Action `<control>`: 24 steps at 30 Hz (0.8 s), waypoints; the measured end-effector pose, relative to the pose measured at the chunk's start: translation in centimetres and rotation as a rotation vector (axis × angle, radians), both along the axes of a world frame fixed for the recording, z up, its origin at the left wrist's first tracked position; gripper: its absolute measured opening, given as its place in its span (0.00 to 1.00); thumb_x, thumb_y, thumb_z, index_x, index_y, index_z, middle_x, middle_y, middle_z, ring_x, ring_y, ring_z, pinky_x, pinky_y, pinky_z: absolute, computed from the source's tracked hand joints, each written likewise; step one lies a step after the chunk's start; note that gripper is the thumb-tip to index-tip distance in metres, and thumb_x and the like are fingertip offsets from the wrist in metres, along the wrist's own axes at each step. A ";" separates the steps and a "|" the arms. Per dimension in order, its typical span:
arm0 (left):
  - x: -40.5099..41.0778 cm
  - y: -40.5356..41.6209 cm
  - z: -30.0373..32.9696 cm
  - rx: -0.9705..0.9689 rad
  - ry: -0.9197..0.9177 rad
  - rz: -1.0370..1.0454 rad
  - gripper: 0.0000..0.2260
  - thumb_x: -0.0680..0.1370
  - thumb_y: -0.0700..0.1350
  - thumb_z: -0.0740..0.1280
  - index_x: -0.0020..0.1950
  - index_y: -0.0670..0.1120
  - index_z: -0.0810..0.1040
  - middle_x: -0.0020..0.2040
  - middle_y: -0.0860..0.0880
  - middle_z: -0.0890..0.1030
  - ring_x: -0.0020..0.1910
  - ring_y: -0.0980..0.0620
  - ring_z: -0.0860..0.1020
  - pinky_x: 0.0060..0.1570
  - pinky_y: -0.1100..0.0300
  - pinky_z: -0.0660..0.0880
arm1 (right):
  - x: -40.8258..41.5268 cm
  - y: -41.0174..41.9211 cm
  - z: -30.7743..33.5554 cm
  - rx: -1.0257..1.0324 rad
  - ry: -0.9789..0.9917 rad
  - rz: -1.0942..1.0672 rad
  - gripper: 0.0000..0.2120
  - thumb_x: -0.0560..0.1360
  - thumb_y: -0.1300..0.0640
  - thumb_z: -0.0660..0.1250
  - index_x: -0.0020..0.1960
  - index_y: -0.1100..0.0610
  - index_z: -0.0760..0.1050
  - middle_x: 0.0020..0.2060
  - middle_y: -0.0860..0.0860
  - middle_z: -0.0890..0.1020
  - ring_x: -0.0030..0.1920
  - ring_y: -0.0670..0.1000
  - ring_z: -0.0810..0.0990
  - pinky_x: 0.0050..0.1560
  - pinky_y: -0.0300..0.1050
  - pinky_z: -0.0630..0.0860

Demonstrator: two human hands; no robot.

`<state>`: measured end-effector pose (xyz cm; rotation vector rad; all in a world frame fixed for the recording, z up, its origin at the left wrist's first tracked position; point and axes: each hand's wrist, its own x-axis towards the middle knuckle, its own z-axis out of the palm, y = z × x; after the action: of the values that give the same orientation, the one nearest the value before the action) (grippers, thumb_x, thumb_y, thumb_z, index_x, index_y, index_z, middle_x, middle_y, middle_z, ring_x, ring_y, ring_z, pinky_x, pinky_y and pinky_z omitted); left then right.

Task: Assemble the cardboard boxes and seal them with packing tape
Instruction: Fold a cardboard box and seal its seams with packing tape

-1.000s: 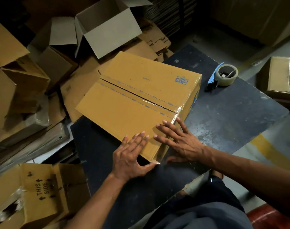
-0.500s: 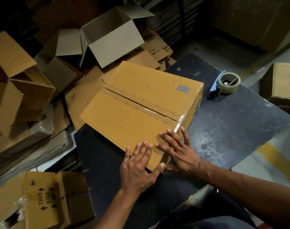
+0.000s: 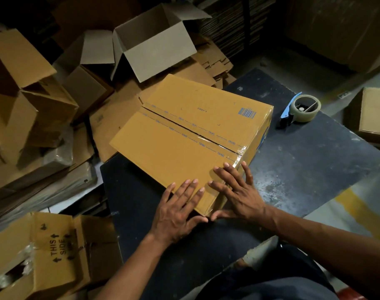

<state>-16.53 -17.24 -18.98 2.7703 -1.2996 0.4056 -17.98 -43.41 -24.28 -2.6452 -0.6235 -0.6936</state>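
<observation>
A brown cardboard box [image 3: 184, 135] lies on the dark table [image 3: 303, 165], its two top flaps closed and clear tape running along the centre seam and down the near right side. My left hand [image 3: 178, 211] lies flat on the box's near corner, fingers straight, thumb down against the side. My right hand [image 3: 238, 191] presses with spread fingers on the top and the taped right edge, its thumb low on the side face. A roll of clear packing tape in a blue dispenser [image 3: 301, 109] sits on the table's far right, away from both hands.
An open grey-lined box [image 3: 154, 44] and several open or flattened cartons [image 3: 33, 98] crowd the floor to the left and behind. A carton marked THIS SIDE [image 3: 44, 254] stands at lower left. Another box [image 3: 373, 113] sits at the right edge. Bare tabletop lies right of the box.
Both hands have stayed on the box's near corner, pressing the tape; the right hand's fingers have slid slightly along the taped edge. The camera view has shifted, and the box sits the same.
</observation>
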 end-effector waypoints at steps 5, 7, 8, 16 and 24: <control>-2.1 -1.9 -0.2 -0.060 0.092 0.134 0.28 0.85 0.62 0.55 0.82 0.51 0.65 0.83 0.43 0.61 0.82 0.42 0.59 0.76 0.33 0.59 | -0.9 0.6 0.2 -0.010 0.074 -0.056 0.38 0.77 0.26 0.58 0.79 0.48 0.67 0.81 0.56 0.63 0.82 0.61 0.57 0.71 0.79 0.57; -2.9 -2.9 -0.6 -0.108 0.100 0.187 0.25 0.86 0.60 0.53 0.82 0.53 0.64 0.83 0.42 0.61 0.82 0.40 0.58 0.76 0.32 0.58 | -1.1 0.5 0.4 -0.007 0.080 -0.052 0.35 0.79 0.28 0.58 0.78 0.47 0.69 0.81 0.55 0.63 0.82 0.60 0.57 0.73 0.77 0.56; -3.0 -3.2 -0.6 -0.131 0.102 0.211 0.24 0.87 0.59 0.52 0.82 0.53 0.65 0.83 0.42 0.61 0.82 0.40 0.58 0.76 0.31 0.58 | -1.1 0.4 0.7 0.001 0.078 -0.049 0.34 0.79 0.29 0.58 0.78 0.47 0.69 0.81 0.54 0.63 0.82 0.60 0.57 0.73 0.77 0.55; -3.2 -4.0 -1.4 -0.170 0.020 0.228 0.24 0.85 0.56 0.57 0.80 0.50 0.69 0.80 0.39 0.66 0.80 0.36 0.63 0.72 0.28 0.61 | -0.7 -0.8 2.0 -0.146 0.025 -0.036 0.28 0.82 0.34 0.59 0.78 0.46 0.68 0.80 0.53 0.65 0.81 0.59 0.60 0.71 0.80 0.56; -3.9 -4.8 -1.7 -0.235 0.004 0.288 0.22 0.86 0.53 0.56 0.77 0.47 0.73 0.78 0.40 0.69 0.79 0.37 0.65 0.72 0.27 0.61 | -0.4 -1.2 2.4 -0.183 -0.031 0.017 0.35 0.78 0.29 0.62 0.77 0.50 0.70 0.79 0.54 0.67 0.79 0.62 0.64 0.67 0.83 0.60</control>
<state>-20.46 -22.03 -20.67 2.7539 -0.7908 0.5295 -18.38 -44.57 -21.89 -2.7971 -0.7506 -0.7044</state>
